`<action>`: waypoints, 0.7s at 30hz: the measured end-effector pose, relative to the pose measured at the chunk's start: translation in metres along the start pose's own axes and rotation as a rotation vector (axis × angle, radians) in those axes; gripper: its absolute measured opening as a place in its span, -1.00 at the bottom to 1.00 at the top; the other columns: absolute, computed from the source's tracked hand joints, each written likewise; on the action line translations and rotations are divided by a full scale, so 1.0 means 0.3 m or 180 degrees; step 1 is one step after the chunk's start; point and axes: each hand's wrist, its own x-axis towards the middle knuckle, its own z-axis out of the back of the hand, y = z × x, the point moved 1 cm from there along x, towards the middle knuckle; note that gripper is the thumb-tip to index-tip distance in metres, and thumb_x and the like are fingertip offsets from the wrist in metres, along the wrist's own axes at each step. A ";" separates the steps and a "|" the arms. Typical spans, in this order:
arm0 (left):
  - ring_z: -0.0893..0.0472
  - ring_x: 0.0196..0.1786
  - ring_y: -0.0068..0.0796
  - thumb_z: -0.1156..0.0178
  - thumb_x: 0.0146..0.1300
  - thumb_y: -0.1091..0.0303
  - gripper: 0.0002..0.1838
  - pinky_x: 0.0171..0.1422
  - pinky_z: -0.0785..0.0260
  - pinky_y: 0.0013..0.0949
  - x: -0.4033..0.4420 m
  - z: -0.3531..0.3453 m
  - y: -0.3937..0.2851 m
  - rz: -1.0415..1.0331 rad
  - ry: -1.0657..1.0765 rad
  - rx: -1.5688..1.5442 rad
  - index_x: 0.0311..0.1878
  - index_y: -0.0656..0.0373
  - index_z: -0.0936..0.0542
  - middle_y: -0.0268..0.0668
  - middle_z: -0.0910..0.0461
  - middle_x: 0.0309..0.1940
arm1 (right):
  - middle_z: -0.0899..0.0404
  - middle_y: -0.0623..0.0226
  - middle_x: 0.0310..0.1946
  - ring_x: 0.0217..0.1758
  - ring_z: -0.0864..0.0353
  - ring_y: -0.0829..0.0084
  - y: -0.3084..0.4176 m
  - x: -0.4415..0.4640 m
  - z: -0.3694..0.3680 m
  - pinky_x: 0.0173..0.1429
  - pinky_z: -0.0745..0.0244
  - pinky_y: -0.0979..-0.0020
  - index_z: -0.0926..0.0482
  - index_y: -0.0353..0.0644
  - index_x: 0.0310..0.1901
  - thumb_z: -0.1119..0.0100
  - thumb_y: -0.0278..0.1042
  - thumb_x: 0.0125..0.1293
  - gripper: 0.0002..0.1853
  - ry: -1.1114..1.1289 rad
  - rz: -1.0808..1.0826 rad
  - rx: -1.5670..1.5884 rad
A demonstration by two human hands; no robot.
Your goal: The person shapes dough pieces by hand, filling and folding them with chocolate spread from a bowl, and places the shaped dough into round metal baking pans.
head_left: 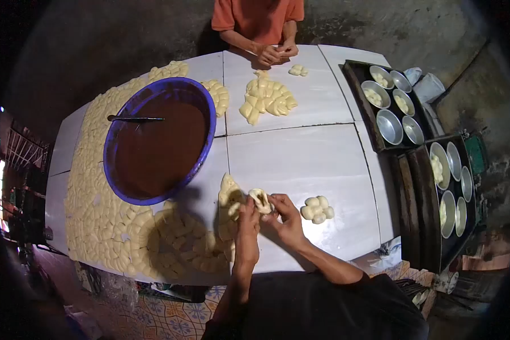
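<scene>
Between my two hands, above the near side of the table, is a piece of pale dough (259, 199) with a hollow or fold along its middle. My left hand (247, 218) grips its left side, and my right hand (284, 215) pinches it from the right. What lies inside the fold is too small to make out. Just left of my left hand lies a strip of dough pieces (227, 195). To the right of my right hand sits a cluster of small round dough balls (317, 209) on the white tabletop (300, 156).
A blue basin (212, 127) of brown filling, with a dark-handled utensil (136, 119), stands at left among many dough pieces (105, 232). Opposite, a person in orange (260, 22) handles something behind a dough heap (266, 97). Dark trays of round tins (390, 127) stand at right.
</scene>
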 end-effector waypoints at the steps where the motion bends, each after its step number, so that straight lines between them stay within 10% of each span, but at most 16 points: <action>1: -0.33 0.37 -0.30 0.12 0.51 0.00 -0.34 0.42 -0.14 -0.33 -0.027 -0.001 -0.001 -0.0045 0.0210 0.0394 0.44 0.34 -0.18 0.07 -0.28 0.37 | -0.41 0.23 0.01 -0.11 -0.37 0.39 0.035 -0.015 0.015 -0.04 -0.39 0.40 -0.56 -0.26 0.11 -0.28 -0.55 0.16 -0.57 -0.0068 0.0893 -0.1087; 4: -0.55 0.11 -0.40 -0.17 0.33 0.52 -0.55 0.13 -0.42 -0.46 -0.076 0.009 0.022 -0.1074 0.0148 0.1639 0.27 0.41 -0.40 -0.06 -0.50 0.12 | -0.40 0.21 0.05 0.04 -0.38 0.25 0.051 -0.055 0.094 0.07 -0.39 0.31 -0.57 -0.18 0.09 -0.21 -0.68 0.09 -0.53 0.0696 0.1214 -0.1350; 9: -0.59 -0.07 -0.50 -0.22 0.32 0.48 -0.79 -0.04 -0.49 -0.49 -0.103 0.031 0.094 -0.1314 0.0409 0.1006 -0.06 0.43 -0.60 -0.23 -0.56 -0.14 | -0.38 0.14 0.12 0.17 -0.47 0.37 0.077 -0.065 0.163 0.09 -0.50 0.39 -0.60 -0.28 -0.10 -0.29 -0.66 0.14 -0.74 0.0446 0.0370 0.0845; 15: -0.55 -0.29 -0.62 -0.27 0.29 0.43 -0.85 -0.25 -0.49 -0.56 -0.099 0.030 0.187 -0.0419 0.0509 -0.0448 -0.27 0.35 -0.61 -0.33 -0.57 -0.30 | -0.43 0.13 0.13 0.04 -0.59 0.32 0.094 -0.150 0.151 -0.04 -0.53 0.42 -0.63 -0.23 0.03 -0.24 -0.47 0.28 -0.72 0.0833 0.0715 -0.0538; 18: -0.52 -0.29 -0.62 -0.32 0.26 0.41 -0.78 -0.26 -0.43 -0.55 -0.094 0.032 0.213 -0.0730 0.0331 0.0514 -0.13 0.28 -0.51 -0.37 -0.55 -0.31 | -0.51 0.20 0.03 0.02 -0.55 0.44 0.054 -0.175 0.147 -0.06 -0.49 0.44 -0.56 -0.17 0.16 -0.20 -0.38 0.34 -0.64 0.0496 -0.0739 -0.0088; 21: -0.54 -0.29 -0.61 -0.29 0.25 0.51 -0.59 -0.15 -0.50 -0.46 -0.063 0.082 0.286 -0.1209 0.0707 0.1446 0.09 0.22 -0.35 -0.36 -0.52 -0.28 | -0.57 0.24 -0.04 0.00 -0.50 0.53 0.014 -0.143 0.140 -0.09 -0.46 0.44 -0.40 -0.13 0.32 -0.16 -0.28 0.37 -0.51 0.0486 -0.0359 -0.0629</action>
